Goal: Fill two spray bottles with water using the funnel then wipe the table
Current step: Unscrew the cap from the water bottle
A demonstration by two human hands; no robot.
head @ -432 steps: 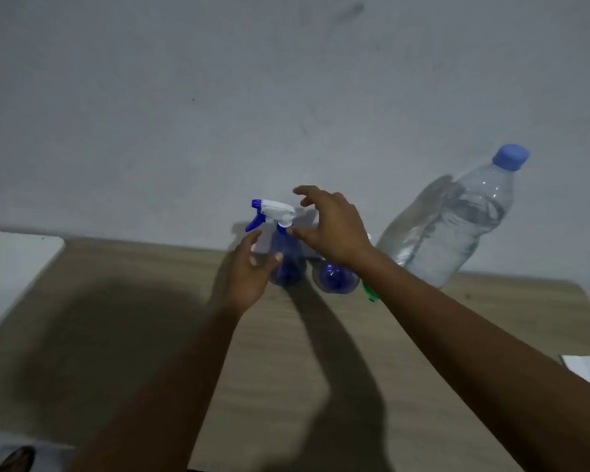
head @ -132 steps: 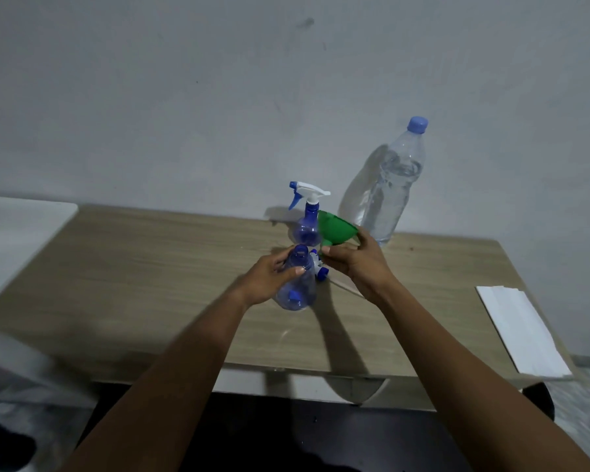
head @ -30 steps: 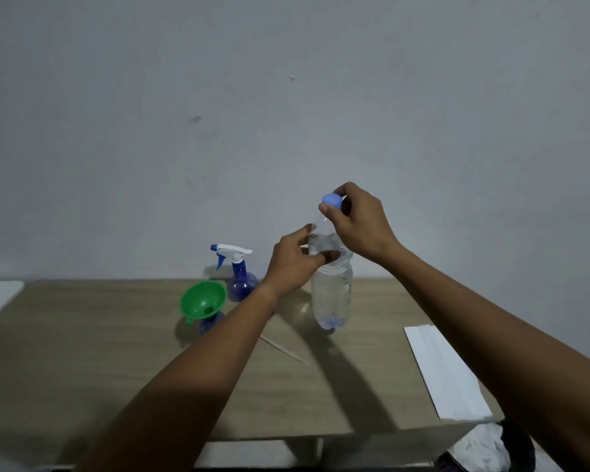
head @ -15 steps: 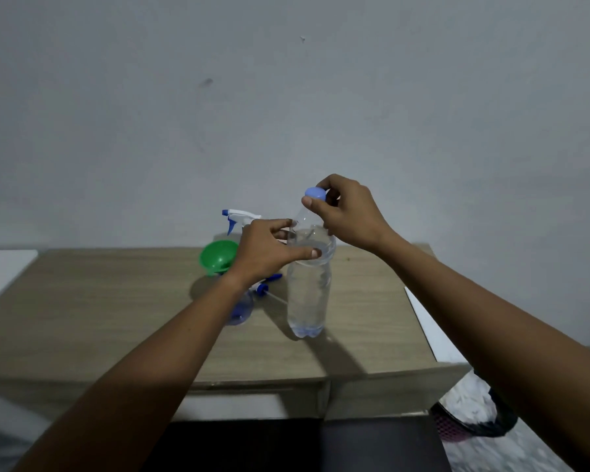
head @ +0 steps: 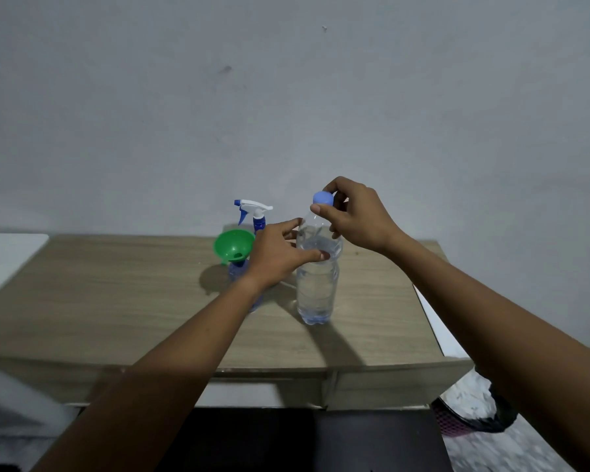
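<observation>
Pinched between the thumb and fingertips of the right hand (head: 358, 216) was the blue cap (head: 323, 198), seen from the head camera at the very top of the water bottle (head: 317, 287). Whether the cap was screwed tight could not be told. The bottle's shoulder, just below the cap, was gripped by the left hand (head: 276, 257), with the thumb laid across the front and the fingers curled round the far side. The water bottle was held upright, its base set on the wooden table (head: 116, 294), and it was seen to be largely full of clear water.

Just left of the water bottle, the green funnel (head: 234, 245) was seated in the neck of the open spray bottle (head: 237, 270), whose lower body was partly hidden by the left forearm. Behind the funnel, and also left of the water bottle, the second spray bottle (head: 256, 212) was stood with its white and blue trigger head fitted. To the right of the water bottle, well apart from it, a white sheet (head: 440, 332) was laid at the table's edge.
</observation>
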